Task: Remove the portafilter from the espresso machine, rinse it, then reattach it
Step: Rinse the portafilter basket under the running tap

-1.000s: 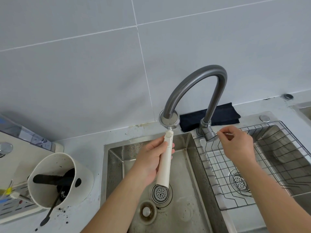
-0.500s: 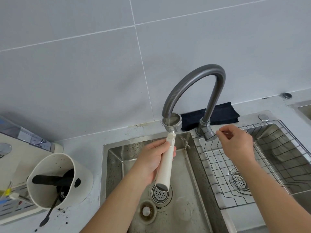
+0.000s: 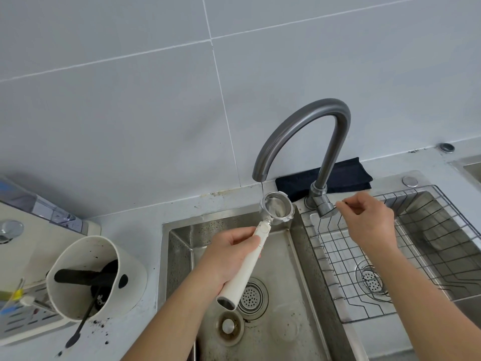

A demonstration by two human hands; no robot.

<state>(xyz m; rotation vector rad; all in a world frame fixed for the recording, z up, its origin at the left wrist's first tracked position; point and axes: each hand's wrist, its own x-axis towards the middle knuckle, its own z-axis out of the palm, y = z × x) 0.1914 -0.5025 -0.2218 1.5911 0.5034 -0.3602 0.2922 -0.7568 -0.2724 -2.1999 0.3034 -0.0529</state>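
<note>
My left hand (image 3: 229,252) grips the cream handle of the portafilter (image 3: 276,208) over the left sink basin (image 3: 286,269). Its metal basket faces up, right under the spout of the grey curved faucet (image 3: 302,126). A thin stream of water runs from the spout into the basket. My right hand (image 3: 369,220) pinches the thin faucet lever beside the faucet base (image 3: 321,203). The espresso machine (image 3: 15,230) shows only partly at the left edge.
A white knock box (image 3: 96,277) with a dark bar, grounds and a black brush stands on the counter at left, with grounds scattered around it. A wire rack (image 3: 390,256) sits in the right basin. A dark folded cloth (image 3: 346,175) lies behind the faucet.
The portafilter basket has dropped a little below the spout and tilted open side up. Water has started running into it. My right hand has stayed on the lever.
</note>
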